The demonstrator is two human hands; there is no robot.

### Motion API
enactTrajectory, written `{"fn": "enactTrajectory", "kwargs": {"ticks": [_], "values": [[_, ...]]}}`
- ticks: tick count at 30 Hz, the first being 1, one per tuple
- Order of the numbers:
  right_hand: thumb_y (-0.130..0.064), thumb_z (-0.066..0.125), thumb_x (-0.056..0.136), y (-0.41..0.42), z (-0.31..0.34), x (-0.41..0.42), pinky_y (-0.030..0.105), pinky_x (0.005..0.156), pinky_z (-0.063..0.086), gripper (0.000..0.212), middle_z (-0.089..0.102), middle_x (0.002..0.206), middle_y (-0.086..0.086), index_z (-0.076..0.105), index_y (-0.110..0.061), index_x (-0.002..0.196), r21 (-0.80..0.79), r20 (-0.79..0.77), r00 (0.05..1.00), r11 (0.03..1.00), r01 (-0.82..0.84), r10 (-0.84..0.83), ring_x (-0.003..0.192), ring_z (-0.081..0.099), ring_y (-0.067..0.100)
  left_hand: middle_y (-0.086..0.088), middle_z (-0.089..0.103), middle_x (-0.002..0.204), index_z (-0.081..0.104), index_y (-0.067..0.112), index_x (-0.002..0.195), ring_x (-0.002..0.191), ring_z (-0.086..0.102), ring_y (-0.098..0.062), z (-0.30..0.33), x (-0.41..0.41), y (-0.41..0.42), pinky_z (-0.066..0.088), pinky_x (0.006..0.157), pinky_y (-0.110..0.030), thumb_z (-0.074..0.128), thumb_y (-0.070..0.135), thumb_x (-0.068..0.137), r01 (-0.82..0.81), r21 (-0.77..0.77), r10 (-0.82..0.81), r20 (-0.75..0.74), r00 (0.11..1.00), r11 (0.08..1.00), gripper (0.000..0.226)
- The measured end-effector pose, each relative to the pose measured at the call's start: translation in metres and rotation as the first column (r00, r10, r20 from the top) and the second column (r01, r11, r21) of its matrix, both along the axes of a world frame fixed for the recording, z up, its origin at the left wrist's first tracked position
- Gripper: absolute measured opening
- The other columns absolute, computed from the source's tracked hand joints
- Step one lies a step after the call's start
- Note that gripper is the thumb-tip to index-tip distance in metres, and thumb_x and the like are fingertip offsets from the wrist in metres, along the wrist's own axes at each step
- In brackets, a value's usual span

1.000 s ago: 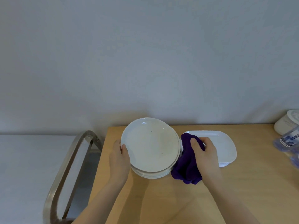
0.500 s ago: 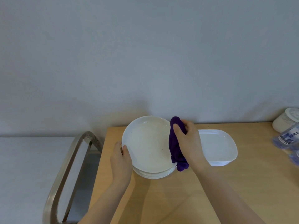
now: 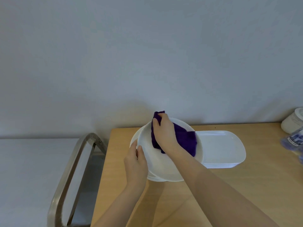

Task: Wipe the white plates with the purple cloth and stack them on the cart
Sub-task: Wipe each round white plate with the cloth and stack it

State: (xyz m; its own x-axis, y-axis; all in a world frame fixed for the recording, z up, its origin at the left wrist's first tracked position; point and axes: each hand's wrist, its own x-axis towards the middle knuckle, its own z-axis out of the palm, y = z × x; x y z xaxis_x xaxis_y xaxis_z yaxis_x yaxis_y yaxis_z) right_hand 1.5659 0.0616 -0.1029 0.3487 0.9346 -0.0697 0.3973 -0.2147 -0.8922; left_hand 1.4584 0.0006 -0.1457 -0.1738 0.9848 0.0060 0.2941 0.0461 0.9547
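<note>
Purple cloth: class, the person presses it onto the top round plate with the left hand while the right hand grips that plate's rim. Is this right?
Not quite: the hands are swapped. In the head view the right hand presses the purple cloth onto the top round plate, while the left hand grips that plate's rim.

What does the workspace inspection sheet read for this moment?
Surface: wooden table, bare at front.
Job's things: top round plate tilted on round stack; purple cloth on it; rectangular plates stacked beside.
Clutter: white jar, blue-labelled bottle at right edge.
Hands: left hand grips plate rim; right hand presses cloth.
Cables: nothing seen.
Surroundings: grey wall; metal cart handle at left.
</note>
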Motion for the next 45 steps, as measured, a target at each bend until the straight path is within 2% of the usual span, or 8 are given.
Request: {"fn": "enactTrajectory", "kwargs": {"ticks": [5, 9, 14, 18, 25, 31, 36, 45], "values": [[-0.022, 0.044, 0.100, -0.010, -0.006, -0.011, 0.013, 0.068, 0.043, 0.027, 0.066, 0.101, -0.002, 0.054, -0.016, 0.125, -0.081, -0.016, 0.970, 0.966, -0.245, 0.244, 0.083, 0.059, 0.009, 0.008, 0.064, 0.082, 0.063, 0.017, 0.113, 0.071, 0.058, 0.002, -0.001, 0.002, 0.000, 0.048, 0.060, -0.014, 0.039, 0.009, 0.102, -0.016, -0.022, 0.017, 0.050, 0.999, 1.000, 0.027], [-0.026, 0.050, 0.097, -0.028, -0.010, -0.009, 0.023, 0.086, 0.048, 0.030, 0.069, 0.108, -0.006, 0.060, -0.025, 0.125, -0.108, 0.013, 0.909, 0.905, -0.412, 0.416, 0.096, 0.060, 0.008, 0.012, 0.066, 0.093, 0.060, 0.022, 0.117, 0.083, 0.061, 0.007, -0.002, 0.002, 0.000, 0.048, 0.069, -0.009, 0.040, 0.008, 0.102, -0.014, -0.025, 0.017, 0.108, 0.994, 1.000, 0.029], [-0.051, 0.040, 0.092, -0.060, -0.026, 0.011, 0.045, 0.114, 0.019, 0.034, 0.054, 0.121, -0.016, 0.058, -0.044, 0.121, -0.223, 0.533, 0.686, 0.864, -0.451, 0.496, 0.121, 0.040, 0.013, 0.009, 0.065, 0.083, 0.064, 0.017, 0.104, 0.075, 0.059, -0.002, -0.002, -0.001, -0.005, 0.047, 0.064, -0.012, 0.041, 0.005, 0.101, -0.035, -0.021, 0.037, 0.122, 0.992, 0.999, 0.026], [-0.057, 0.025, 0.090, -0.080, -0.033, 0.018, 0.059, 0.116, 0.012, 0.050, 0.028, 0.154, -0.014, 0.041, -0.044, 0.136, -0.297, 0.606, 0.554, 0.808, -0.509, 0.571, 0.145, 0.018, 0.025, 0.003, 0.065, 0.088, 0.064, 0.010, 0.108, 0.076, 0.060, -0.001, -0.003, -0.001, -0.006, 0.049, 0.065, -0.012, 0.040, 0.008, 0.102, -0.051, -0.045, 0.057, 0.138, 0.989, 0.998, 0.025], [-0.042, 0.039, 0.090, -0.106, -0.030, 0.032, 0.044, 0.105, 0.035, 0.037, 0.060, 0.129, -0.020, 0.061, -0.040, 0.119, -0.189, 0.673, 0.497, 0.778, -0.599, 0.547, 0.128, 0.050, 0.009, -0.006, 0.066, 0.095, 0.062, 0.010, 0.114, 0.082, 0.062, -0.013, -0.005, 0.001, -0.010, 0.054, 0.069, -0.023, 0.038, 0.014, 0.103, -0.063, -0.104, 0.078, 0.153, 0.985, 0.993, 0.027], [-0.040, 0.045, 0.082, -0.113, -0.026, 0.056, 0.046, 0.104, 0.041, 0.034, 0.065, 0.120, -0.021, 0.067, -0.043, 0.107, -0.109, 0.788, 0.481, 0.856, -0.506, 0.385, 0.117, 0.058, 0.014, 0.008, 0.064, 0.085, 0.065, 0.018, 0.111, 0.073, 0.058, -0.008, 0.004, 0.002, -0.010, 0.048, 0.065, -0.021, 0.040, 0.013, 0.102, -0.065, -0.042, 0.071, 0.173, 0.982, 0.997, 0.027], [-0.033, 0.037, 0.088, -0.097, -0.034, 0.065, 0.050, 0.099, 0.042, 0.043, 0.070, 0.116, -0.002, 0.070, -0.024, 0.114, -0.038, 0.862, 0.496, 0.989, -0.142, 0.104, 0.111, 0.063, 0.026, 0.012, 0.057, 0.073, 0.065, 0.017, 0.102, 0.065, 0.050, -0.003, 0.008, -0.003, -0.007, 0.042, 0.058, -0.019, 0.042, 0.011, 0.101, -0.055, 0.009, 0.053, 0.168, 0.984, 0.998, 0.025], [-0.027, 0.036, 0.096, -0.041, -0.028, 0.038, 0.054, 0.103, 0.037, 0.042, 0.059, 0.135, 0.003, 0.059, -0.019, 0.131, -0.109, 0.799, 0.598, 0.993, 0.043, 0.062, 0.126, 0.054, 0.024, 0.022, 0.061, 0.076, 0.060, 0.047, 0.096, 0.065, 0.050, 0.002, 0.015, 0.004, -0.008, 0.045, 0.065, -0.026, 0.043, 0.012, 0.101, -0.050, -0.017, 0.052, 0.157, 0.986, 0.999, 0.039]]}}
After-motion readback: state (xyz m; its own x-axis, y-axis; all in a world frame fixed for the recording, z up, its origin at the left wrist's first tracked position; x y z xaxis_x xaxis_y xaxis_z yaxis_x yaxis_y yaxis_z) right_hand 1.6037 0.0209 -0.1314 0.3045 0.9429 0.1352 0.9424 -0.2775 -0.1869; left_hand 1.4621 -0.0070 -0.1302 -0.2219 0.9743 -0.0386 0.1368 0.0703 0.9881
